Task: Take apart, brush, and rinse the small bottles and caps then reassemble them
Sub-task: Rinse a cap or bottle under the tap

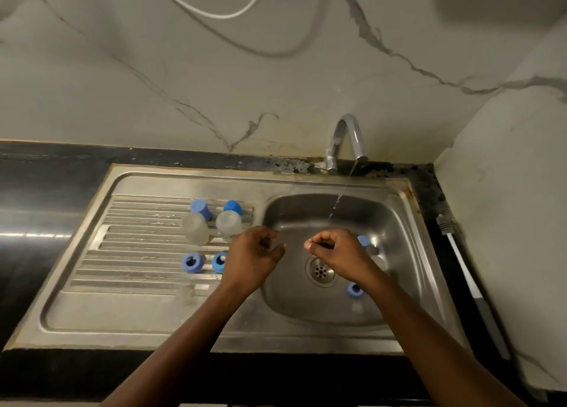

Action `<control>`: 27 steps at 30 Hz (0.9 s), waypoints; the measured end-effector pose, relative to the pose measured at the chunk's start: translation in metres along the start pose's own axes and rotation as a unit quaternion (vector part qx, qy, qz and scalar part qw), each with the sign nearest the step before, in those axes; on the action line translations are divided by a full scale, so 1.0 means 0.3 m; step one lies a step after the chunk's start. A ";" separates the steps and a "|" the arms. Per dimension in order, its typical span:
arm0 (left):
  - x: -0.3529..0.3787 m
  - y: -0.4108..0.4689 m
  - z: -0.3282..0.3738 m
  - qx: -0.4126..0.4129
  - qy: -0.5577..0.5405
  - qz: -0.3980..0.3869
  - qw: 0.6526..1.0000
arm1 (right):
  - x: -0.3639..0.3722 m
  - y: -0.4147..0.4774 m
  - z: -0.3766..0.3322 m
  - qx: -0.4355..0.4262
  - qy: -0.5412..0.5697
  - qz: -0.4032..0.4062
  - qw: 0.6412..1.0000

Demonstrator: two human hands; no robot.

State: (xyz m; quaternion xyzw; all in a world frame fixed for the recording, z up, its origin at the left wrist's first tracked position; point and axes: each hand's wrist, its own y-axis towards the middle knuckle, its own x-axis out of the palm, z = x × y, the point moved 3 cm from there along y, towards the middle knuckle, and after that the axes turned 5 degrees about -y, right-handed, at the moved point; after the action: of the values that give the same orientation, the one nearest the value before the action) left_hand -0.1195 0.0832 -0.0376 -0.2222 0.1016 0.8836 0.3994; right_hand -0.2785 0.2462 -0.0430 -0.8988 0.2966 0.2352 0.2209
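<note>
Two small clear bottles (194, 227) (228, 222) stand on the drainboard, with blue caps (201, 208) (233, 207) just behind them. Two more blue caps (192, 262) (219, 261) lie nearer me, and a tiny clear piece (185, 293) sits lower down. In the basin lie a blue cap (355, 289) and a blue-topped part (363, 240), partly hidden by my wrist. My left hand (254, 253) hovers at the basin's left rim, fingers curled round something small and clear. My right hand (334, 250) is over the drain, thumb pinched to fingertips; anything in it is too small to see.
The tap (346, 139) runs a thin stream into the steel sink (306, 330), landing behind my hands. The drain (320, 272) is open. A white-handled brush (460, 253) lies on the dark counter to the right, along the wall. A wall closes the right side.
</note>
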 end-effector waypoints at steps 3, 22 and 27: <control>0.099 0.035 0.024 -0.003 0.012 -0.020 1.000 | -0.071 0.043 0.076 0.027 -0.017 0.009 0.999; 0.416 0.153 -0.012 -0.066 -0.011 -0.019 0.998 | -0.225 0.368 0.564 0.189 -0.338 -0.060 0.920; 0.411 0.155 -0.018 -0.070 -0.002 -0.015 0.997 | -0.208 0.380 0.592 0.174 -0.348 -0.074 0.918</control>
State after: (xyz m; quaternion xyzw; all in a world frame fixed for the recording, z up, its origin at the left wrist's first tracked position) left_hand -0.2244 0.1322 -0.1006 -0.2491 0.0356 0.8827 0.3968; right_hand -0.4474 0.2855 -0.1785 -0.7270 0.1700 0.4611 0.4796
